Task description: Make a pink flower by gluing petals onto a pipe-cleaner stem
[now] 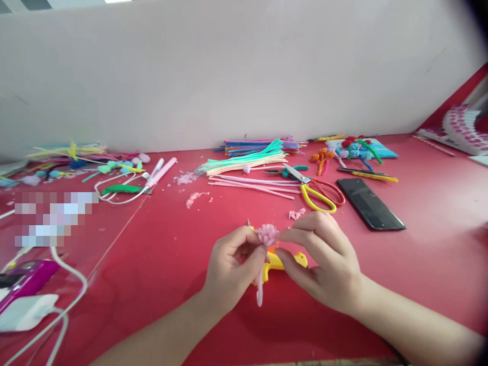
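Observation:
A pink pipe-cleaner flower [267, 234] with a fluffy head is pinched just under its bloom by my left hand [234, 264]. Its pale pink stem [260, 292] hangs below the fingers and curls at the tip. My right hand [328, 259] is at the flower's right side, thumb and fingers apart, the index fingertip beside the petals. Whether that fingertip touches them I cannot tell. Under and behind both hands lies a yellow glue gun [284, 261], partly covered by them.
Beyond my hands lie scissors [318, 195], pink pipe cleaners [255, 187], a bundle of green and cream ones [244, 163] and pink scraps [196, 199]. A black phone [369, 204] is at right. Leftward are a pink corded tool [162, 173] and white cables [82, 277].

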Available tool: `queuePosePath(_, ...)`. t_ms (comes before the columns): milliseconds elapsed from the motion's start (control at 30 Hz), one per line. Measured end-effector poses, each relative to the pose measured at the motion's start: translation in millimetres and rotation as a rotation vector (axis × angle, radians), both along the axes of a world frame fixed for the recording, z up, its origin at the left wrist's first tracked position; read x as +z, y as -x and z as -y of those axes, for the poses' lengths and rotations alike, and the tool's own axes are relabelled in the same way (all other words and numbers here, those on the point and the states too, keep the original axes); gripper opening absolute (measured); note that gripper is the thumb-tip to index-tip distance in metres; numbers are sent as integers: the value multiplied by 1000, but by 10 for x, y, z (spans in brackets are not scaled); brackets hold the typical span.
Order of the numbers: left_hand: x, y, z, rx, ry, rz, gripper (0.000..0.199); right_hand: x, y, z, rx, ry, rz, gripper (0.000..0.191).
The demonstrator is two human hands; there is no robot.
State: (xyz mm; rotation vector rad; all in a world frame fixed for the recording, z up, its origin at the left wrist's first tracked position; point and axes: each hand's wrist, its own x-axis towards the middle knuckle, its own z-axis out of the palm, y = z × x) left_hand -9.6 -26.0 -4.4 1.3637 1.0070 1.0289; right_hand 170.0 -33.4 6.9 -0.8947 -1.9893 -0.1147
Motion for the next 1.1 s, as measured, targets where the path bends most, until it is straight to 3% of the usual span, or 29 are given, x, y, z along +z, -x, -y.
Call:
queuePosePath(367, 21, -51, 7, 56, -106, -199, 17, -1, 54, 1, -80, -18, 38, 12)
queuePosePath(833, 19, -46, 21, 18, -154, -178, 16, -28, 33, 4, -63, -76, 124, 10)
queuePosePath(1100, 6, -3, 26, 51, -257, -193, 15, 26, 12, 28, -6, -77, 0, 20)
